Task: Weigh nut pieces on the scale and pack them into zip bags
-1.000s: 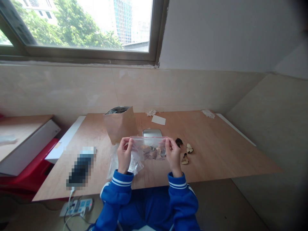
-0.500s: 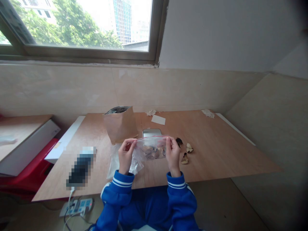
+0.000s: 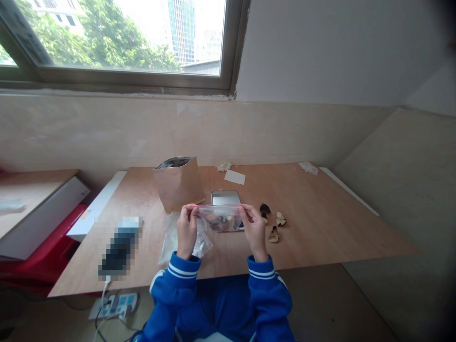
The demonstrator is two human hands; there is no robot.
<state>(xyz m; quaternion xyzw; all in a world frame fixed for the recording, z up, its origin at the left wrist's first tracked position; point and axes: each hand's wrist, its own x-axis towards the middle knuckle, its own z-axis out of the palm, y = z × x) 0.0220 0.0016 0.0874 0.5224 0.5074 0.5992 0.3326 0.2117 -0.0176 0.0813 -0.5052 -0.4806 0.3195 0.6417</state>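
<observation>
My left hand [image 3: 187, 229] and my right hand [image 3: 255, 231] pinch the two top corners of a small clear zip bag [image 3: 221, 219], pulling its red-edged seal straight. Brown dried pieces, perhaps mushroom, lie in its bottom [image 3: 221, 223]. Just behind the bag sits a flat silver device [image 3: 225, 197], partly hidden by it. Right of my right hand lie several loose dried pieces [image 3: 273, 235]. Below my left hand is a crumpled clear plastic bag [image 3: 181, 244]. A brown paper bag [image 3: 178, 185] stands behind my left hand.
Everything lies on a light wooden board [image 3: 313, 228]. A pixelated object [image 3: 119, 249] lies at its left, beside a white box edge [image 3: 83, 228]. A paper slip [image 3: 234, 177] and tissue scraps [image 3: 308, 167] lie at the back. A power strip [image 3: 114, 306] sits on the floor.
My hands have drawn apart and the zip bag's top is stretched flatter and wider. The bag hangs lower and shorter, with its contents gathered along the bottom.
</observation>
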